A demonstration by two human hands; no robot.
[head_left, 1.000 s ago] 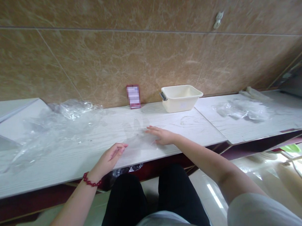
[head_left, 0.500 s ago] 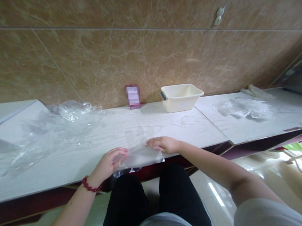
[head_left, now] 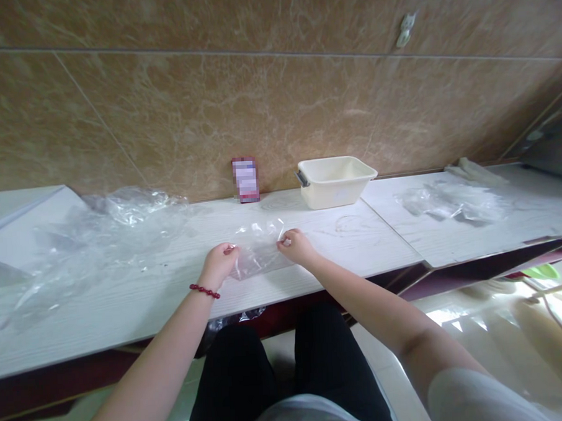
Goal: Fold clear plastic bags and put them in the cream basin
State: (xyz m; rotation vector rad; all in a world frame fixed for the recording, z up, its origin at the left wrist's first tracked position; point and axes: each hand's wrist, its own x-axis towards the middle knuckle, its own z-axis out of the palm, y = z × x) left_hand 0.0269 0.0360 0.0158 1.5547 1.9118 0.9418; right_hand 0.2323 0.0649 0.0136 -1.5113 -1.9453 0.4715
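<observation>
The left hand (head_left: 219, 264) and right hand (head_left: 297, 247), flat and spread a moment ago, now pinch opposite edges of a piece of clear plastic (head_left: 258, 252), which lies between them on the white counter (head_left: 127, 316) in the head view.

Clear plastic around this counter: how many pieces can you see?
4: a big heap at left, a small piece between the left hand and right hand, a heap at right, and a scrap below the counter. More may hide in the heaps.
</observation>
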